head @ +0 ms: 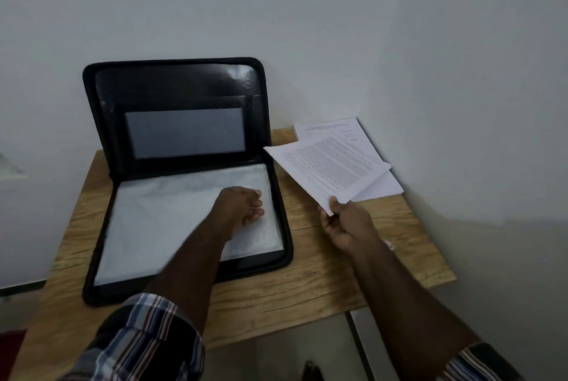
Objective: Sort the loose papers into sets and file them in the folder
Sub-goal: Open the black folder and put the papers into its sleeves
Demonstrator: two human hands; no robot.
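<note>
A: What lies nearest?
B: Two checked sleeves (144, 340), rolled up, and bare forearms reaching over a wooden table (276, 297) with a rough, cracked grain.

A: And the hands?
B: The left hand (239, 207) rests on the lower half of the folder, its fingers loosely curled and pinching nothing that I can see. The right hand (347, 225) pinches a set of papers (329, 170) by its near corner, thumb on top, fingers beneath.

A: How do those papers look?
B: White sheets, dense with fine printed lines too small to read. They are held up, tilted, just right of the folder, over a paper stack (365, 159) lying flat on the table's far right part.

A: And the folder?
B: The folder (187, 183) is black, soft-edged with rounded corners and a zip rim. It stands open on the table's left part. The lower half lies flat, covered by a pale, crinkled clear sleeve; the upper half leans against the plain white wall (307, 11) and shows a grey rectangular pocket.
</note>
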